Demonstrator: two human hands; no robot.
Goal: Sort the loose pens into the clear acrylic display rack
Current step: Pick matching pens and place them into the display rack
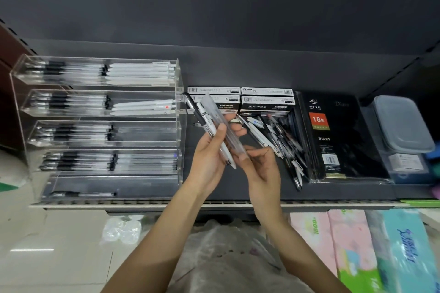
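From the head view, my left hand (209, 150) grips a fanned bunch of pens (209, 123); my right hand (259, 162) pinches its lower ends, beside the acrylic rack (100, 126) at the shelf's left end. I'd match types before slotting. Blur hides markings in the loose pile (278, 140).

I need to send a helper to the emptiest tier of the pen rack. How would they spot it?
Start at the clear acrylic rack at the left end of the dark shelf. Go to its bottom tier, nearest the shelf's front edge. It holds a single pen, while every tier above carries a bundle.
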